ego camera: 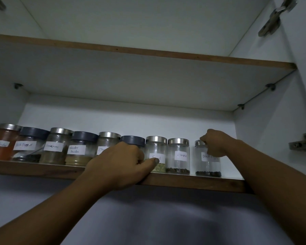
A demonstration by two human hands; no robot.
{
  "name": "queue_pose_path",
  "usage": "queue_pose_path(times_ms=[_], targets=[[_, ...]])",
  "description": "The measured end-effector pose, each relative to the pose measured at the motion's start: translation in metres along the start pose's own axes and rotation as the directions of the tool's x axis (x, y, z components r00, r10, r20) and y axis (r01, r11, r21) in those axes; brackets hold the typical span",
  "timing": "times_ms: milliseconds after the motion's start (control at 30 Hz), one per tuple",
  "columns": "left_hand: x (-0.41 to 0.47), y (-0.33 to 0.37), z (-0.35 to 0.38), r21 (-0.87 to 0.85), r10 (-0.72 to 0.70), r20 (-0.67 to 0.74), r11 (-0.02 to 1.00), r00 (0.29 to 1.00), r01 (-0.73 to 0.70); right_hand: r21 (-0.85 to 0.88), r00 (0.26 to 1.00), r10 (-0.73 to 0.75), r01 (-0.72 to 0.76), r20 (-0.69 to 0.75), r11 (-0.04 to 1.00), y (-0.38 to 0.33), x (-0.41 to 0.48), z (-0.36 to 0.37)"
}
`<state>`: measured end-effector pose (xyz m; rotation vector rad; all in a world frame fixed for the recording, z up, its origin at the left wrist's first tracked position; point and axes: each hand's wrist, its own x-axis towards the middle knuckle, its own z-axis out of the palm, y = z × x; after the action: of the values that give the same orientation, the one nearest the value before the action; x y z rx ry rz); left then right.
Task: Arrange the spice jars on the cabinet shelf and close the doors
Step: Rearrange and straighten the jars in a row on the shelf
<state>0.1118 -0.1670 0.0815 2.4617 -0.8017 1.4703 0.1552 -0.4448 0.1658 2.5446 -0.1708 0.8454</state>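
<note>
Head view | nine clear glass spice jars [178, 156] are lined up on brown wooden shelf [193, 183], lower middle | left hand [120, 163] is curled around dark-lidded jar [133, 140] | right hand [216, 143] is closed on silver-lidded peppercorn jar [208, 165]

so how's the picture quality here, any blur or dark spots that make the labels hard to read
Head view: dim overall with a greenish cast; the orange jar at far left is motion-smeared, its label unreadable; the cloves jar label reads clearly; the left hand and right hand cover parts of labels; wide-angle distortion bends the upper shelf edge.
</note>
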Motion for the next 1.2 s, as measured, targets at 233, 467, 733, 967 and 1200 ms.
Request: queue_pose_path(times_ms=[233, 467, 733, 967, 1200], targets=[[-0.002, 0.002, 0.000, 0.031, -0.003, -0.011, 1.000, 1.000, 0.003, 0.153, 0.998, -0.031, 0.022, 0.055, 0.988, 0.001, 0.003, 0.007], [-0.005, 0.005, -0.001, 0.025, -0.003, -0.032, 1.000, 0.999, 0.004, 0.432, 0.993, 0.080, -0.111, 0.088, 0.895, -0.004, 0.000, 0.009], [-0.005, 0.003, -0.002, 0.001, 0.001, -0.025, 1.000, 1.000, -0.001, 0.741, 0.936, 0.018, -0.291, 0.352, 0.605, -0.003, -0.006, 0.020], [-0.004, 0.005, 0.000, -0.033, 0.038, -0.022, 0.999, 0.999, -0.038, 0.734, 0.927, 0.055, -0.328, 0.370, 0.595, -0.013, -0.010, 0.017], [-0.008, -0.003, -0.007, -0.120, 0.098, 0.009, 0.988, 0.995, -0.096, 0.629, 0.910, 0.141, -0.376, 0.391, 0.681, -0.024, -0.024, 0.000]])
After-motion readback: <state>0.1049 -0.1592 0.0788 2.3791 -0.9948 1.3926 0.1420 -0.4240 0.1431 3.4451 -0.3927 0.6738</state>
